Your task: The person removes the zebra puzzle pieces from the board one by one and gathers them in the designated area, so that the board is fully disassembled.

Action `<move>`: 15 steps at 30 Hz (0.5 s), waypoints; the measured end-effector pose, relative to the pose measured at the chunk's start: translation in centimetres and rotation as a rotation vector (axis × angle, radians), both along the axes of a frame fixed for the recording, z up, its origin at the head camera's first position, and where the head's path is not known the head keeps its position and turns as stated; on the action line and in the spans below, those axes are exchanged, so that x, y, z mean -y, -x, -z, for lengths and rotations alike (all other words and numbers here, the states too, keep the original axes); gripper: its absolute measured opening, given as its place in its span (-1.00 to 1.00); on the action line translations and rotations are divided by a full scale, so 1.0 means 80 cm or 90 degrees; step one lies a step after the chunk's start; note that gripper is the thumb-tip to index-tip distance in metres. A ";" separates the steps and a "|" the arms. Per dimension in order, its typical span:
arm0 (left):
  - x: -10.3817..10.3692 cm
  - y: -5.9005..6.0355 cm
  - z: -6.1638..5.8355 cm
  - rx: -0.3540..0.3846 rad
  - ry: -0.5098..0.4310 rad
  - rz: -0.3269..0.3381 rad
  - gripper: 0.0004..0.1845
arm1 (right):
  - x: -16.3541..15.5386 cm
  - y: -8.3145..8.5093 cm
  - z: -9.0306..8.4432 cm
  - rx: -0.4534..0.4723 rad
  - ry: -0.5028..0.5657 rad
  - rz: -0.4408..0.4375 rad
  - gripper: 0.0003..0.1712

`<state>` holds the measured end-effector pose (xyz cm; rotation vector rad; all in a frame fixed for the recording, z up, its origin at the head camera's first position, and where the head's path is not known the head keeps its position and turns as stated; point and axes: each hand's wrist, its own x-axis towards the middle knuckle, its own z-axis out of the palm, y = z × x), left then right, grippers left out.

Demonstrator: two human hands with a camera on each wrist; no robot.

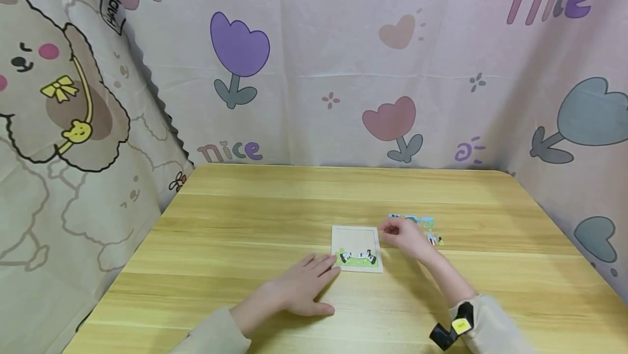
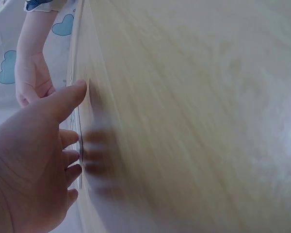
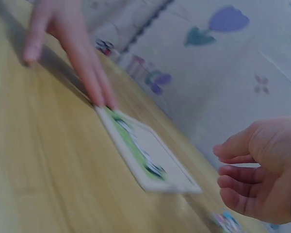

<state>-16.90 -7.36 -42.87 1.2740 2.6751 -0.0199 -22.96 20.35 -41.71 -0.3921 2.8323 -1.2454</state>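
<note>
A square white puzzle tray [image 1: 355, 228] lies on the table, and its lower part carries a picture strip of zebra legs on green grass [image 1: 358, 258]. My left hand [image 1: 306, 286] lies with fingers spread, its fingertips touching the tray's lower left edge. Just right of the tray hovers my right hand [image 1: 407, 238], fingers loosely bent. In the right wrist view no piece shows between the thumb and fingers of that hand [image 3: 266, 170]. Several loose picture puzzle pieces [image 1: 428, 222] lie behind and beside the right hand, which partly covers them.
The light wooden table [image 1: 235, 223] reaches back to a printed cloth [image 1: 314, 70] with tulips and hearts. Another cloth with a cartoon animal [image 1: 59, 87] hangs at the left. A small black device with a yellow label [image 1: 461, 325] is strapped on the right wrist.
</note>
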 end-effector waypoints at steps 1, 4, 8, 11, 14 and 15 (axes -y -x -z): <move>0.001 0.000 0.001 0.000 -0.002 -0.001 -0.14 | 0.008 -0.001 0.001 0.004 0.008 -0.015 -0.82; 0.002 0.001 0.000 -0.001 -0.004 0.000 -0.15 | 0.029 -0.003 0.006 0.002 0.031 -0.075 -0.80; 0.001 0.001 -0.001 -0.003 0.003 -0.001 -0.15 | 0.053 -0.008 0.012 0.004 0.038 -0.120 -0.80; -0.001 0.000 0.000 -0.013 0.008 0.001 -0.15 | 0.066 -0.010 0.017 0.014 0.023 -0.118 -0.81; -0.004 0.001 0.003 -0.024 0.013 0.002 -0.15 | 0.073 -0.012 0.021 0.027 0.002 -0.114 -0.82; -0.005 0.001 0.005 -0.027 0.015 0.002 -0.15 | 0.075 -0.012 0.023 0.027 -0.004 -0.115 -0.82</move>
